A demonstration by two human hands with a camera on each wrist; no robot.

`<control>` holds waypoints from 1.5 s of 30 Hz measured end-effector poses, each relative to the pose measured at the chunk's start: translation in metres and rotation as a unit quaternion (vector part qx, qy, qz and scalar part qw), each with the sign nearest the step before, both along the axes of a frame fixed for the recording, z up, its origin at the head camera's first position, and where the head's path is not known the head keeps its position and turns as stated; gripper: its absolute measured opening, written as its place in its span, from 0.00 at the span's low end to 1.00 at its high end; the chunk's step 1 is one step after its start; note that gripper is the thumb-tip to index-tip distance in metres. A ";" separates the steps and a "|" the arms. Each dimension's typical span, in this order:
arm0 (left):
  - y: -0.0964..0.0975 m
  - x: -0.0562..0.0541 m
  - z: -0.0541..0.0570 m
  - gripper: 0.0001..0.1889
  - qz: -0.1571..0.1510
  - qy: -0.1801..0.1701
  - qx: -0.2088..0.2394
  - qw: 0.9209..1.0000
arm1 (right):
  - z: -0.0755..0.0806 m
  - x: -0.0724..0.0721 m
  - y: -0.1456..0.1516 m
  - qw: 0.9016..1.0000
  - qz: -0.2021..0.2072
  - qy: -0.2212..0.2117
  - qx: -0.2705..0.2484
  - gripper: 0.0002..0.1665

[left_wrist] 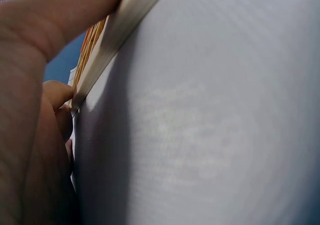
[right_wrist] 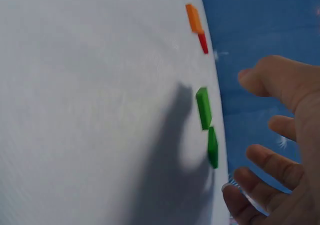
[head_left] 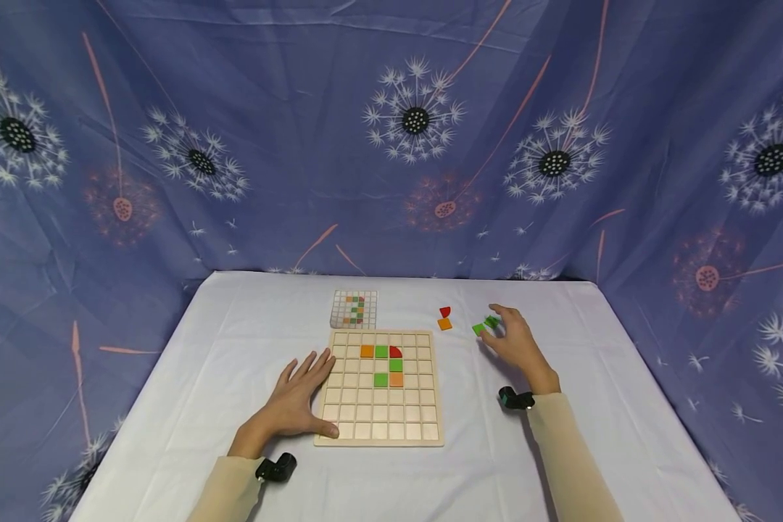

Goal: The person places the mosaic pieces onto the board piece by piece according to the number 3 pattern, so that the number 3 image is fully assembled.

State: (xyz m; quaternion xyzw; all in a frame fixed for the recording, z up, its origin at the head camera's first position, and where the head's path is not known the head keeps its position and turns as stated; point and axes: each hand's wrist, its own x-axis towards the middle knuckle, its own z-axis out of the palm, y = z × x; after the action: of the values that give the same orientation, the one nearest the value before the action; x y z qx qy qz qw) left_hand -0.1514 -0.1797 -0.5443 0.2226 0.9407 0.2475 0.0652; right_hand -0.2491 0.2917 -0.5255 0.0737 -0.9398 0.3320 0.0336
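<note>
Wooden board (head_left: 380, 415) lies in the lower middle of the head view, marked with rows of little squares. The left hand (head_left: 295, 401) has its fingers spread out and touches the board's left side, with the thumb on its lower left corner. The right hand (head_left: 518, 346), right of the middle, is let go, its fingers bent a bit and apart from the thumb. A small see-through grid (head_left: 354, 310) with coloured bits sits just above the board's top left part. Six coloured tiles (head_left: 396, 365) are on the board, mostly near its upper middle: three green, two orange, one red. Two green pieces (right_wrist: 203, 108) lie near the right hand. An orange square (head_left: 444, 324) and a smaller red piece (head_left: 445, 312) are to their left.
</note>
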 end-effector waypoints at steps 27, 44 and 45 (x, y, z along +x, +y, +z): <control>0.000 -0.001 0.000 0.74 0.001 0.003 0.003 1.000 | -0.021 -0.017 0.010 0.999 -0.044 0.000 -0.004 0.27; 0.000 0.000 -0.003 0.74 0.001 0.008 0.005 1.000 | -0.022 -0.018 0.012 0.999 -0.048 -0.014 -0.001 0.23; 0.000 0.000 -0.004 0.74 0.000 0.009 0.005 1.000 | -0.022 -0.018 0.012 0.999 -0.048 -0.014 0.001 0.24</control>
State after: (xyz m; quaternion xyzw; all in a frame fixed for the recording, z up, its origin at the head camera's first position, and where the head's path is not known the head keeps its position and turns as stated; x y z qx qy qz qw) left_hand -0.1513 -0.1800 -0.5479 0.2250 0.9401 0.2500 0.0560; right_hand -0.2676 0.3039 -0.5476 0.0243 -0.9428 0.3305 0.0362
